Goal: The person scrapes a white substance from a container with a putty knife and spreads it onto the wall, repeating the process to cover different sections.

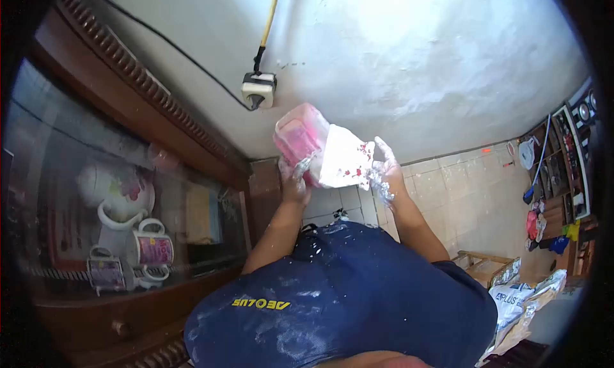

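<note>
White item (342,160), perhaps cloth, overlaps pink container (300,134).

Left hand (296,184) grips pink tub (299,128), white-smeared right hand (391,181) holds right edge of red-marked white piece (341,160) meeting the tub's right side; pale wall (416,67) with socket block (258,89) at far side, glass-fronted cabinet (153,105) of mugs (153,249) left, tiled floor (448,192) right, white-flecked navy shirt (377,275) near.

On my head I'm wearing the one camera, which is looking forward and down over my shirt (384,285) toward the wall (396,67), taking in my left hand (295,184) and right hand (393,181) close by.
</note>
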A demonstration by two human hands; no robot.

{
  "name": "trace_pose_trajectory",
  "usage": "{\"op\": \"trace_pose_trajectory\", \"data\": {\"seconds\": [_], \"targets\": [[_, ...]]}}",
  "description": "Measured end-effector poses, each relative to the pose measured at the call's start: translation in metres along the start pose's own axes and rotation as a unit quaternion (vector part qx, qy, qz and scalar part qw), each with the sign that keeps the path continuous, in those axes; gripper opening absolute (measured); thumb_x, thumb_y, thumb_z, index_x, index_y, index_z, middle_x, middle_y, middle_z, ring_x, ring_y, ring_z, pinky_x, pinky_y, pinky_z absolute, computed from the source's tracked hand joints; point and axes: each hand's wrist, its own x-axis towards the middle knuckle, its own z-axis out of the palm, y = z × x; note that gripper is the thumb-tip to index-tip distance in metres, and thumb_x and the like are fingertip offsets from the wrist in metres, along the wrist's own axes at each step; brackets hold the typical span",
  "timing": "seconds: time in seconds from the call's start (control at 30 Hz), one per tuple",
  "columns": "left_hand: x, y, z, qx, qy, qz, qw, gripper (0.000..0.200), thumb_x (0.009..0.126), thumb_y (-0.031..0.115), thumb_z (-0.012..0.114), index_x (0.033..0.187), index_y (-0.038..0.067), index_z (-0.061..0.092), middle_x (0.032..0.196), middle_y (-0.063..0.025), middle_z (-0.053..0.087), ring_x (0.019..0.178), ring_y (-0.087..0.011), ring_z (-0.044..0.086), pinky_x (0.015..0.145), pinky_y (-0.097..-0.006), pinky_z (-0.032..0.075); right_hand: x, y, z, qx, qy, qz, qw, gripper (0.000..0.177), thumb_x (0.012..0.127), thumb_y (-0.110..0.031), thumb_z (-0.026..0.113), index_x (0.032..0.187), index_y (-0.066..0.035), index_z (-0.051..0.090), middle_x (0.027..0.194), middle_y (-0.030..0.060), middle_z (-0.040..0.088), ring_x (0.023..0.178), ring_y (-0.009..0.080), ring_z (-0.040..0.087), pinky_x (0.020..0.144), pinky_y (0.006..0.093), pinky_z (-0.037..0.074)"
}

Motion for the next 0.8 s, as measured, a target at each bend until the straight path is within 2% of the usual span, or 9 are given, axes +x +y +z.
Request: {"op": "trace_pose_trajectory", "data": {"seconds": [0.07, 0.1, 0.17, 0.3, 0.4, 0.53, 0.7, 0.77, 0.8], "targets": [[0.0, 0.001, 0.001, -0.017, -0.044, -0.027, 0.999, 0.057, 0.078, 0.011, 0.055, 0.13, 0.007, 0.033, 0.113, -0.0088, 0.05, 0.106, -0.0224, 0.054, 0.092, -0.0398, 0.047, 0.002, -0.007, -0.001, -0.031, 0.007, -0.014, 0.999, 0.074, 0.081, 0.013, 0.055, 0.144, -0.006, 0.02, 0.11, 0.0169, 0.061, 0.092, 0.0206, 0.063, 0.071, 0.0303, 0.055], [-0.001, 0.001, 0.001, -0.035, -0.058, -0.042, 0.997, 0.055, 0.079, 0.012, 0.055, 0.13, 0.007, 0.035, 0.115, -0.0081, 0.05, 0.109, -0.0231, 0.054, 0.093, -0.0409, 0.047, 0.005, -0.01, -0.002, 0.024, -0.014, -0.007, 1.0, 0.063, 0.081, 0.013, 0.056, 0.138, -0.001, 0.032, 0.111, 0.0144, 0.061, 0.092, 0.02, 0.064, 0.072, 0.0307, 0.055], [-0.007, 0.004, 0.008, -0.064, -0.042, -0.077, 0.994, 0.053, 0.079, 0.012, 0.055, 0.129, 0.007, 0.038, 0.112, -0.0076, 0.053, 0.107, -0.0224, 0.055, 0.093, -0.0406, 0.047, 0.015, -0.001, -0.016, 0.029, 0.005, 0.017, 0.999, 0.053, 0.08, 0.006, 0.06, 0.13, -0.003, 0.043, 0.11, 0.0113, 0.062, 0.092, 0.0199, 0.064, 0.065, 0.0305, 0.055], [-0.003, -0.008, 0.003, -0.1, -0.107, -0.091, 0.985, 0.051, 0.08, 0.013, 0.056, 0.128, 0.007, 0.041, 0.111, -0.0086, 0.056, 0.108, -0.0228, 0.055, 0.094, -0.0399, 0.046, 0.019, -0.026, -0.016, -0.007, 0.017, -0.001, 1.0, 0.05, 0.079, 0.004, 0.064, 0.126, 0.001, 0.045, 0.11, 0.0094, 0.062, 0.09, 0.0157, 0.063, 0.069, 0.0279, 0.054], [0.0, -0.011, 0.011, -0.136, -0.071, -0.149, 0.977, 0.048, 0.081, 0.015, 0.057, 0.127, 0.007, 0.044, 0.114, -0.0089, 0.057, 0.111, -0.0245, 0.054, 0.096, -0.0414, 0.045, 0.03, -0.048, -0.021, -0.03, -0.003, -0.077, 0.997, 0.042, 0.082, -0.002, 0.062, 0.122, -0.001, 0.049, 0.104, 0.0054, 0.063, 0.078, 0.0101, 0.06, 0.057, 0.0215, 0.043], [-0.005, -0.005, 0.016, -0.15, -0.094, -0.159, 0.971, 0.051, 0.083, 0.017, 0.056, 0.129, 0.003, 0.043, 0.125, -0.0114, 0.053, 0.118, -0.0279, 0.05, 0.104, -0.0439, 0.037, 0.063, -0.106, -0.013, 0.047, -0.009, -0.149, 0.988, 0.036, 0.085, -0.005, 0.057, 0.12, -0.002, 0.049, 0.096, 0.0028, 0.062, 0.074, 0.0106, 0.059, 0.057, 0.0213, 0.042], [-0.003, -0.017, 0.001, -0.137, -0.096, -0.171, 0.971, 0.051, 0.082, 0.019, 0.056, 0.128, 0.003, 0.043, 0.125, -0.0116, 0.053, 0.118, -0.0281, 0.05, 0.103, -0.0432, 0.038, 0.109, -0.183, 0.013, 0.07, -0.025, -0.253, 0.964, 0.03, 0.088, -0.008, 0.056, 0.116, -0.003, 0.05, 0.094, 0.0026, 0.062, 0.076, 0.0106, 0.058, 0.058, 0.0218, 0.043], [-0.006, -0.018, 0.0, -0.139, -0.084, -0.177, 0.971, 0.051, 0.082, 0.02, 0.057, 0.128, 0.004, 0.044, 0.124, -0.0109, 0.053, 0.118, -0.0281, 0.05, 0.102, -0.0433, 0.039, 0.141, -0.192, 0.01, 0.114, 0.036, -0.223, 0.967, 0.023, 0.088, -0.01, 0.056, 0.11, -0.002, 0.055, 0.089, 0.002, 0.062, 0.073, 0.011, 0.058, 0.056, 0.0223, 0.042], [-0.007, -0.019, -0.003, -0.131, -0.068, -0.187, 0.971, 0.051, 0.081, 0.02, 0.057, 0.128, 0.006, 0.044, 0.125, -0.0099, 0.053, 0.118, -0.028, 0.05, 0.103, -0.044, 0.038, 0.165, -0.189, 0.002, 0.066, 0.079, -0.225, 0.969, 0.019, 0.088, -0.01, 0.057, 0.104, -0.002, 0.059, 0.084, 0.0023, 0.062, 0.066, 0.0114, 0.057, 0.052, 0.0232, 0.042]]}}
